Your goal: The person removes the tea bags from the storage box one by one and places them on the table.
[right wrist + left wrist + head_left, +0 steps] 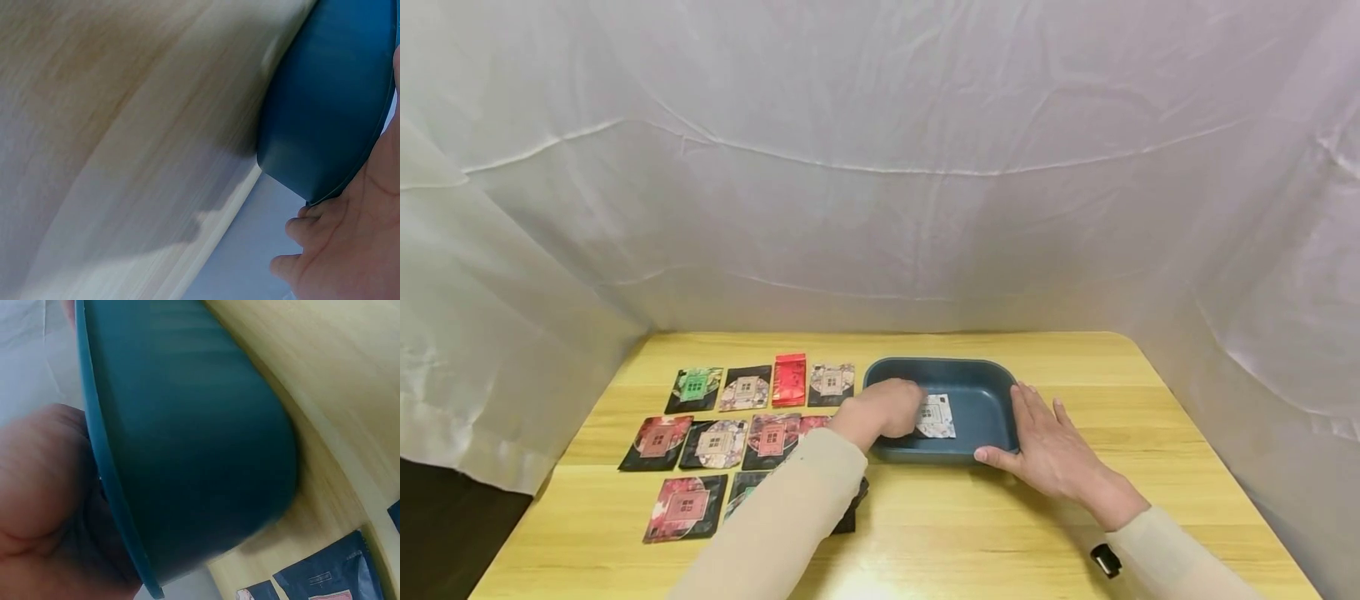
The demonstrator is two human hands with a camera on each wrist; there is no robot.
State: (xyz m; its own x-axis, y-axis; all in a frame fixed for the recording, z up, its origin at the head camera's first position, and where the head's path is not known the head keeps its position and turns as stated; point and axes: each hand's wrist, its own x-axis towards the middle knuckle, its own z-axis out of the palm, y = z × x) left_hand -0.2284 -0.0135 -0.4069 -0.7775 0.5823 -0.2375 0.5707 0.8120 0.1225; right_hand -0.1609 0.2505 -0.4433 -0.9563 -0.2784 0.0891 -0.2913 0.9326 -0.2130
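A dark blue rectangular tray [985, 417] with rounded corners stands on the table. My left hand [887, 408] reaches over its left side, fingers curled down at the edge of a white patterned sachet [937, 417] inside; the fingertips are hidden. In the left wrist view, the tray's outer wall [200, 425] fills the middle, with the left hand [44, 494] beyond the rim. My right hand [1052, 446] rests against the tray's right end, its fingers extended along the rim and thumb by the front corner. The right wrist view shows this hand [356, 237] touching the rim.
Left of the tray, several flat sachets lie in rows, among them a green one [694, 389], a narrow red one [789, 380] and a pink one [685, 508]. My left sleeve [790, 508] covers part of the front row. A small black object [1106, 560] sits by the right sleeve. White cloth [910, 250] surrounds the table.
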